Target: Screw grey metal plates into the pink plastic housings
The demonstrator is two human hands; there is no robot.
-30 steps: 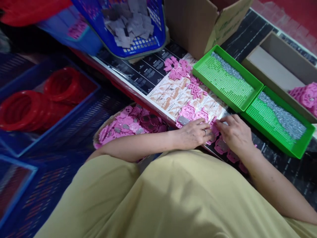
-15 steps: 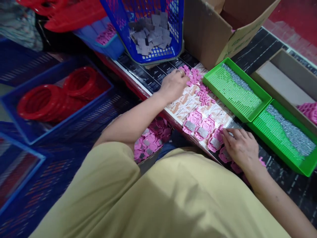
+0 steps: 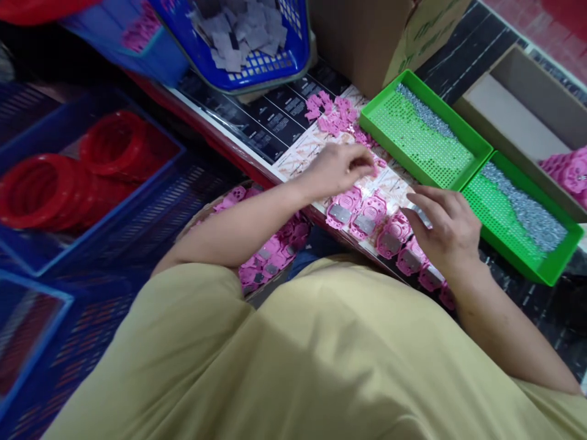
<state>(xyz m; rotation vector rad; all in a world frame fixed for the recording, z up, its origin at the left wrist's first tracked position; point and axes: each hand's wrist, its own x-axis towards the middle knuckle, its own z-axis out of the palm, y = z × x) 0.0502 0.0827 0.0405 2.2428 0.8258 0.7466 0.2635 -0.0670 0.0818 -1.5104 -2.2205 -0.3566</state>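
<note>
My left hand [image 3: 337,170] is over the table, thumb and fingers pinched. A small bit of pink plastic shows at the fingertips, close to small pink pieces [image 3: 380,162] lying on the table. My right hand [image 3: 447,226] hovers palm down with fingers apart, holding nothing that I can see. Its thumb is near a pink plastic casing [image 3: 393,235], one of several in a row along the table's front edge. Grey rectangular plates are set in casings such as the leftmost one [image 3: 343,206]. A pile of pink plastic parts [image 3: 334,115] lies beyond my left hand.
Two green trays [image 3: 367,116] of small metal pieces stand behind my hands. Further back are a blue basket [image 3: 257,82] of grey plates and a cardboard box [image 3: 358,43]. Pink parts [image 3: 270,256] fill a container below my left arm. Red rings [image 3: 39,189] sit in a crate at left.
My left hand has come back from the pink pile toward the row of casings. My right hand has lifted off a casing and its fingers have spread. The view has shifted.
</note>
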